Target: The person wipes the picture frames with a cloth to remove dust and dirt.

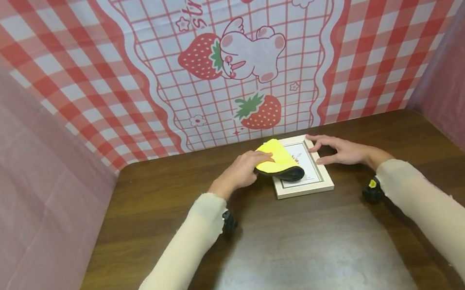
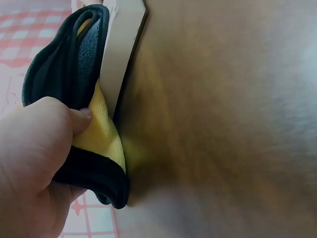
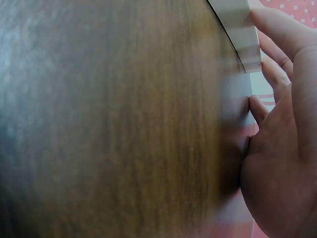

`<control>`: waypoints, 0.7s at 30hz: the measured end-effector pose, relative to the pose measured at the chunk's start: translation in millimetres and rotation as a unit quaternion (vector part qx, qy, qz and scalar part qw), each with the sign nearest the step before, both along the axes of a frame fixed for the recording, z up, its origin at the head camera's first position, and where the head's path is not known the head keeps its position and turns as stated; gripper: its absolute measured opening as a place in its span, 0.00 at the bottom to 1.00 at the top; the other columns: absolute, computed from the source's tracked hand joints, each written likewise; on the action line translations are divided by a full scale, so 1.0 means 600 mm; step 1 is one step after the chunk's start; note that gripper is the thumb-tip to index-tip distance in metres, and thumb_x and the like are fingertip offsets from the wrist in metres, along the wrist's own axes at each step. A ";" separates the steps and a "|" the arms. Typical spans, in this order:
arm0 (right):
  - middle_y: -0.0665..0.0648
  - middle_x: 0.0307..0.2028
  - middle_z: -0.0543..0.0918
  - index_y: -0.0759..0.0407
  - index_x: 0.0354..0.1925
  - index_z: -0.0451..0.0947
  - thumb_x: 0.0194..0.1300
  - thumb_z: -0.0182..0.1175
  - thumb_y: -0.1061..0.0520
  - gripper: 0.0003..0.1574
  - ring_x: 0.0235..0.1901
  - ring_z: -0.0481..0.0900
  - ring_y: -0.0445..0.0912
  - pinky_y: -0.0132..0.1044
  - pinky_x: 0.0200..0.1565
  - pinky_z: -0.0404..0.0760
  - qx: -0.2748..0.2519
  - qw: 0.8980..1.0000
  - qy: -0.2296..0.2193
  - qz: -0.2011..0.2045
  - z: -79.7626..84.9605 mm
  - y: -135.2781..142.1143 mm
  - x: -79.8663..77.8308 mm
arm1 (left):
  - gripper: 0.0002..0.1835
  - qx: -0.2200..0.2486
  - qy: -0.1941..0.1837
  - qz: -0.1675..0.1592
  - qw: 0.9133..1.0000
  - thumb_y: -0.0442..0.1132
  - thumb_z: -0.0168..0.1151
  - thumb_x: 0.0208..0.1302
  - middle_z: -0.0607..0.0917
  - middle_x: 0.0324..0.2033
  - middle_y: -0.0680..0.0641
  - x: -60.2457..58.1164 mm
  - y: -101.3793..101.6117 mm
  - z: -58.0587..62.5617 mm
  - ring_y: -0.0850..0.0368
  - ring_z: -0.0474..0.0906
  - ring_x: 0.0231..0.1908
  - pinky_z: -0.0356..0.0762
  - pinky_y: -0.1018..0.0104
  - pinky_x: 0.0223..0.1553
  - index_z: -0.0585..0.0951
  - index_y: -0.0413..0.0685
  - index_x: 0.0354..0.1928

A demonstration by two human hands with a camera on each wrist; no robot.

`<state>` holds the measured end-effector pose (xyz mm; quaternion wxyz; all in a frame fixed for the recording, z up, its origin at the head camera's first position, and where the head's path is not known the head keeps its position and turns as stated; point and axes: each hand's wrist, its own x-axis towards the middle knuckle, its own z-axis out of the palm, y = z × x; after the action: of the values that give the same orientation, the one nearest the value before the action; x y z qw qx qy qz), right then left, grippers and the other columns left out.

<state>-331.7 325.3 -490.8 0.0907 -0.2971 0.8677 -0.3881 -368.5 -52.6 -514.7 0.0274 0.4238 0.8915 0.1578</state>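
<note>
In the head view, a white picture frame [image 1: 304,189] lies on the brown table, with a printed sheet inside its border. My left hand [image 1: 242,169] grips a folded yellow cloth [image 1: 275,155] with black edging, which covers the frame's left part. The left wrist view shows the thumb pressed on the cloth [image 2: 101,131], with dark folds on either side of it. At the frame's right side rests my right hand [image 1: 345,150], fingers spread and lightly bent. Its fingertips touch the pale frame [image 3: 235,29] near the far right corner in the right wrist view.
The wooden table [image 1: 299,249] extends toward me and to both sides. Behind it hangs a red-and-white checked cloth [image 1: 378,13] with strawberry prints. Pink fabric [image 1: 11,169] hangs at the left, and more at the right. Small dark devices sit at both wrists.
</note>
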 end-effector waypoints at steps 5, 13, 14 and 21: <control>0.69 0.89 0.59 0.55 0.55 0.83 0.74 0.74 0.54 0.15 0.89 0.53 0.73 0.80 0.82 0.54 0.011 1.000 -0.014 -0.008 0.007 -0.005 0.002 | 0.40 -0.007 -0.017 0.024 1.000 0.15 0.54 0.65 0.79 0.82 0.50 0.013 0.007 0.051 0.48 0.74 0.82 0.72 0.48 0.85 0.84 0.54 0.75; 0.72 0.89 0.58 0.58 0.54 0.82 0.74 0.74 0.59 0.15 0.89 0.50 0.75 0.82 0.83 0.52 0.024 0.999 -0.033 -0.024 0.012 -0.013 0.001 | 0.41 0.008 -0.047 0.051 0.998 0.17 0.55 0.69 0.77 0.83 0.55 -0.042 0.011 0.005 0.53 0.70 0.85 0.66 0.52 0.89 0.82 0.62 0.77; 0.72 0.89 0.58 0.58 0.54 0.82 0.74 0.74 0.59 0.15 0.90 0.50 0.74 0.82 0.83 0.52 0.025 0.999 -0.033 -0.025 0.012 -0.012 0.000 | 0.41 0.005 -0.041 0.050 0.998 0.17 0.56 0.68 0.77 0.83 0.56 -0.048 0.011 -0.002 0.54 0.71 0.85 0.66 0.53 0.88 0.82 0.63 0.77; 0.71 0.90 0.57 0.58 0.56 0.82 0.75 0.74 0.57 0.16 0.89 0.50 0.74 0.83 0.82 0.52 0.033 0.998 -0.041 -0.028 0.012 -0.012 -0.001 | 0.44 -0.008 0.012 0.041 0.999 0.19 0.60 0.63 0.79 0.81 0.56 -0.064 0.007 -0.036 0.54 0.75 0.82 0.75 0.50 0.83 0.82 0.67 0.77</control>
<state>-332.0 318.0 -483.5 0.1251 -0.2534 0.8837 -0.3731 -406.9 -48.1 -536.5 0.0132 0.3890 0.9094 0.1465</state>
